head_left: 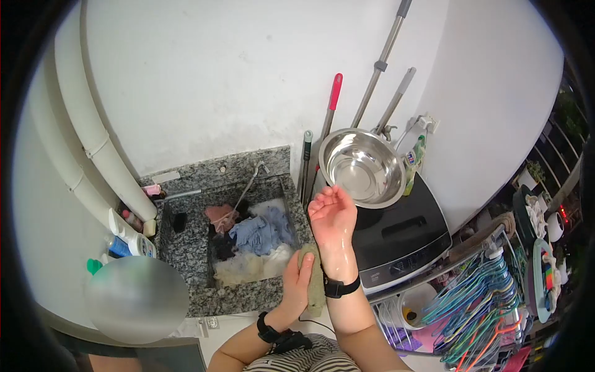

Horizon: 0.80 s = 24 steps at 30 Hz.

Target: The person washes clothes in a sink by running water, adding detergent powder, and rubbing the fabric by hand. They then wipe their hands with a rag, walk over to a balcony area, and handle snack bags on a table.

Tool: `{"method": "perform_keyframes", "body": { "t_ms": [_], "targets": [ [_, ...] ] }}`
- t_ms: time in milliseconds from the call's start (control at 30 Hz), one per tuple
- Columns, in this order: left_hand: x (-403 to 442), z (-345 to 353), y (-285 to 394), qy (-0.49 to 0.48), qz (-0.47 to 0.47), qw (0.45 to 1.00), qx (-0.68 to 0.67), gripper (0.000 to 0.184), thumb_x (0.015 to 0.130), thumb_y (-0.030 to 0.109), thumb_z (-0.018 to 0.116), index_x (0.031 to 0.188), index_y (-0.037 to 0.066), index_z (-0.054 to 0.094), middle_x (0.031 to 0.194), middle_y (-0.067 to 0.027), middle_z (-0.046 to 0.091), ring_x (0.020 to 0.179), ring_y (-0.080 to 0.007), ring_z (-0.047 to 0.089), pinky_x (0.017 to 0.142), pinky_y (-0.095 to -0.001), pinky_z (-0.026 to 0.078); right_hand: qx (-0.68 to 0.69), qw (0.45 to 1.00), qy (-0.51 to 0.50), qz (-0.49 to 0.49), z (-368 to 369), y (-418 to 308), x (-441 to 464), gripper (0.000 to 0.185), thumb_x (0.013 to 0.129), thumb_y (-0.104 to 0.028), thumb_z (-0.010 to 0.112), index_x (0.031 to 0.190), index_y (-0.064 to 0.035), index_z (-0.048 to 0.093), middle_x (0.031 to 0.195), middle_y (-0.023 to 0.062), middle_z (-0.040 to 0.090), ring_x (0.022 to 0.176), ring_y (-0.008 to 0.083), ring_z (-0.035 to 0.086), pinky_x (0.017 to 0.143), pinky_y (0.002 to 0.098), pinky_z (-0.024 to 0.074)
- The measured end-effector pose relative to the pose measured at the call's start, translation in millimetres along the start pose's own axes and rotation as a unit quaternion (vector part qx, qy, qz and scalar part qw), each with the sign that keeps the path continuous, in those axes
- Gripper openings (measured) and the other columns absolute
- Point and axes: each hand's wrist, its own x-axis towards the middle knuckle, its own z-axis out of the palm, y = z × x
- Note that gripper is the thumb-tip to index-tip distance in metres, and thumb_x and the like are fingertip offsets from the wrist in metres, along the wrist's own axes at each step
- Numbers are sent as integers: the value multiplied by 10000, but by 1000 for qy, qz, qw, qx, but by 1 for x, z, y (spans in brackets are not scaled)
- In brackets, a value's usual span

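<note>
My left hand (pixel 299 280) grips a greenish towel (pixel 315 291) that hangs along the inner side of my right forearm. My right hand (pixel 333 216) is raised with its palm toward me and the fingers loosely bent. Nothing is in it. The wrist and lower forearm shine with water. Just beyond its fingertips, a steel basin (pixel 361 168) rests tilted at the back of the washing machine (pixel 403 248). To the left is a granite sink (pixel 186 239), where blue cloth (pixel 263 232), a pinkish cloth (pixel 222 218) and pale cloth (pixel 248 266) lie in suds.
Bottles (pixel 133 239) stand left of the sink, below white pipes (pixel 99 136). A red-handled pole (pixel 334 93) and other poles lean on the wall. Many hangers (pixel 477 297) hang at the right. A blurred round patch (pixel 137 299) covers a person at the lower left.
</note>
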Motion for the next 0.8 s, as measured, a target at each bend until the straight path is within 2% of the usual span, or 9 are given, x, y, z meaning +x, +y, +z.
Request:
{"method": "perform_keyframes", "body": {
  "t_ms": [133,233,300,400,600,667,700,733,800],
  "targets": [
    [-7,-10,-3,-52,-118,990,-61,294,910,303,530,988,20,555,827,-22,591,709,-98,535,624,-243,416,-5,997,-66,-32,21,-14,-29,91,849,-136,482,789,-77,518,740,18,506,661,153,456,589,268,367],
    [-20,-13,52,-106,-323,917,-208,320,899,334,541,1041,49,562,859,-6,612,719,-85,584,631,-225,477,42,990,-135,21,38,-34,-49,112,869,-138,439,809,-75,509,747,12,474,693,143,426,600,272,348],
    [-22,-23,41,-86,-334,919,-190,319,901,331,537,1050,49,555,864,-14,615,736,-93,592,645,-234,487,102,975,-181,75,44,-48,-60,132,883,-150,406,825,-75,498,751,6,437,708,139,387,609,276,324],
    [-27,-31,35,-51,-344,925,-155,317,913,324,516,1053,41,541,880,-28,616,754,-109,598,655,-268,509,119,968,-210,64,47,-60,-73,139,895,-152,414,843,-67,510,736,11,433,685,148,386,590,278,326],
    [-58,-23,33,-128,-238,940,-207,389,949,281,446,1211,-5,476,1145,-86,541,1016,-135,536,829,-267,461,49,967,-250,4,46,-52,-84,132,889,-164,427,861,-61,504,731,15,423,672,142,369,578,268,320],
    [-63,-22,25,-247,-42,968,27,392,951,229,444,1268,-2,444,1252,-98,478,1111,-138,467,889,-264,417,-11,972,-234,-30,41,-46,-81,128,889,-163,430,857,-63,504,724,15,419,660,139,365,572,266,319],
    [-65,-10,36,-252,14,968,-4,348,892,192,557,1170,-13,515,1167,-112,538,1013,-196,545,815,-283,462,4,977,-214,-19,41,-45,-79,127,887,-156,433,852,-61,510,703,11,413,643,139,364,566,266,318],
    [-67,-11,34,-251,15,968,-4,348,892,192,557,1170,-13,515,1167,-112,538,1013,-196,545,815,-283,462,4,976,-215,-19,40,-47,-76,127,887,-156,433,852,-61,510,703,11,413,643,139,364,566,266,318],
    [-72,-16,25,-255,163,896,324,327,788,167,678,1042,-7,565,1019,-126,584,867,-267,593,704,-314,495,104,977,-180,38,36,-55,-69,130,889,-139,423,816,-61,497,682,-4,401,632,128,354,567,259,299]
  ]
}}
